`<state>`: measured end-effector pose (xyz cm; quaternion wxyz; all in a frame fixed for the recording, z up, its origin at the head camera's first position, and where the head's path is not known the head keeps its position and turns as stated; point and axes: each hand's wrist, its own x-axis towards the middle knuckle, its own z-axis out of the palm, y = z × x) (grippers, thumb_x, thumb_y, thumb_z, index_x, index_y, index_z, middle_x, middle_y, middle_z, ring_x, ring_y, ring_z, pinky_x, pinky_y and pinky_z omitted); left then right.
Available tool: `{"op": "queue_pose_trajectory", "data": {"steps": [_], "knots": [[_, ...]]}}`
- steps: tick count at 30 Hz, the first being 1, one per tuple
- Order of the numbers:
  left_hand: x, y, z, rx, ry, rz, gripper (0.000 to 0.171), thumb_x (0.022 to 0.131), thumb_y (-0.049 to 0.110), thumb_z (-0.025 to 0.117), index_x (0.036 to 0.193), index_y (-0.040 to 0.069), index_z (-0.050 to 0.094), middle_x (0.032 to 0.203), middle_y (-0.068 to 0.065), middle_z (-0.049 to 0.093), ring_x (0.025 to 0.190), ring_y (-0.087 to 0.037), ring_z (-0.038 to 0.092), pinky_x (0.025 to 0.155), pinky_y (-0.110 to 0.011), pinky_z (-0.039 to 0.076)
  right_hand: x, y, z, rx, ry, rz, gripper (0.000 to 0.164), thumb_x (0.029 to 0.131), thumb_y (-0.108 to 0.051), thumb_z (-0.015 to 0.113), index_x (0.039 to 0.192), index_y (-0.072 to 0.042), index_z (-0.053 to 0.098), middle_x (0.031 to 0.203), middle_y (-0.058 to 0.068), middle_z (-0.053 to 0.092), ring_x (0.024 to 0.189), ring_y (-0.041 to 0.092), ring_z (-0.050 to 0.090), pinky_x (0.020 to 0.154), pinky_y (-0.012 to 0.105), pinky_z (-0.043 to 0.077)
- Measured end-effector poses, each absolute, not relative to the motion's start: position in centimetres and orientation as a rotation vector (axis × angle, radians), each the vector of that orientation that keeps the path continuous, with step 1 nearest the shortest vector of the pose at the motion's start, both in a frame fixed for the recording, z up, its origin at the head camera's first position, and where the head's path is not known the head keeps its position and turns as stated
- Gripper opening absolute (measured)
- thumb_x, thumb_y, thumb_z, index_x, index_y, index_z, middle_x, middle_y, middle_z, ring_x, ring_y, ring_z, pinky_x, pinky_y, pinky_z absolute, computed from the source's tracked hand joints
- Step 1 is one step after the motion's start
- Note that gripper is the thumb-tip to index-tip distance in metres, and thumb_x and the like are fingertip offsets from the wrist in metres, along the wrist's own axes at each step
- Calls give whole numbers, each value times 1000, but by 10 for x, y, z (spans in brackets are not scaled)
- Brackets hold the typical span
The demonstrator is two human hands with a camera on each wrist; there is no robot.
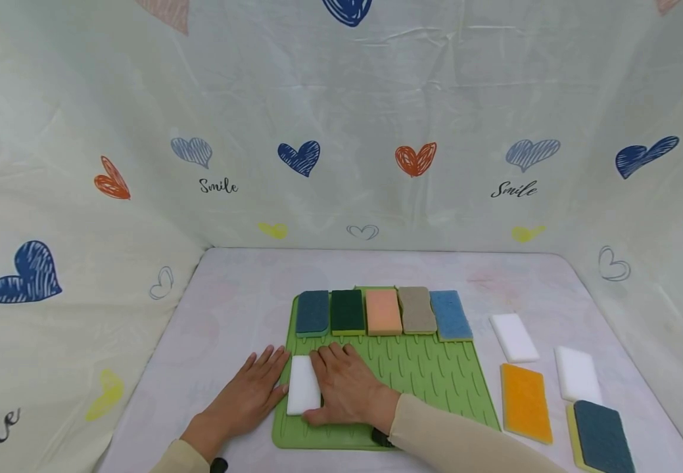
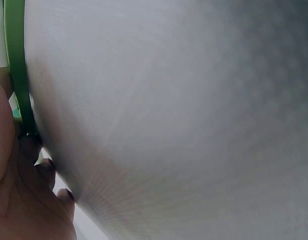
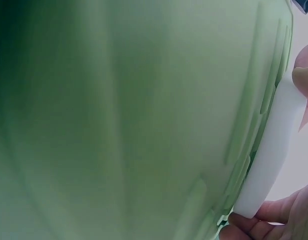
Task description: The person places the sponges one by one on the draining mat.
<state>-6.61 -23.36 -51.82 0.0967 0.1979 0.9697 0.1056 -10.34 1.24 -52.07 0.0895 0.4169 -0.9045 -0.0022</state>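
Note:
A white melamine sponge lies upright lengthwise on the left part of a green ribbed mat. My right hand holds this sponge by its ends, thumb at the near end and fingertips at the far end. The right wrist view shows the same white sponge between thumb and fingers, low against the mat. Flat beside the mat's left edge rests my left hand, fingers straight, thumb reaching over the edge toward the sponge. In the left wrist view that hand touches the mat's green rim.
Along the mat's far edge stand a row of sponges: blue-grey, dark green, peach, grey-brown and blue. To the right lie two white sponges, an orange one and a dark blue-and-yellow one.

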Motion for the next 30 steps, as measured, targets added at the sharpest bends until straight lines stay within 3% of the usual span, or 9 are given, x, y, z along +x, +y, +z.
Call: {"op": "queue_pose_trajectory", "data": {"steps": [6,13,17,22,30], "knots": [[-66,-234,-518,581,2868,314,65,112,39,50,164,2,35,170,-12,36,160,-36,29,129,-59,25,-104,12,-521,1242,-2714,11,105,81,-88,59,147,-6,54,129,5,65,113,18,60,88,34,51],[-66,-235,-521,568,2868,301,66,113,40,48,165,4,34,171,-11,36,160,-35,28,130,-58,24,-106,16,-511,1244,-2759,50,115,80,-92,57,155,-5,48,145,9,60,130,23,58,101,43,53],[-65,-236,-522,572,2873,301,65,113,40,49,165,4,34,171,-11,36,160,-35,28,130,-58,24,-113,27,-499,1228,-2684,64,109,84,-89,57,153,-5,52,144,9,61,130,24,58,102,43,52],[-65,-236,-524,572,2879,291,65,113,40,49,165,4,34,171,-11,35,160,-35,28,130,-58,24,-128,55,-486,1183,-2529,34,98,84,-80,68,148,-5,59,137,9,65,123,25,61,95,41,51],[-66,-234,-525,570,2884,269,65,113,40,49,165,4,33,171,-11,35,160,-34,28,130,-57,25,-155,135,-469,1180,-2444,-92,89,84,-66,80,142,-3,60,132,13,66,120,32,63,100,50,52]]}}
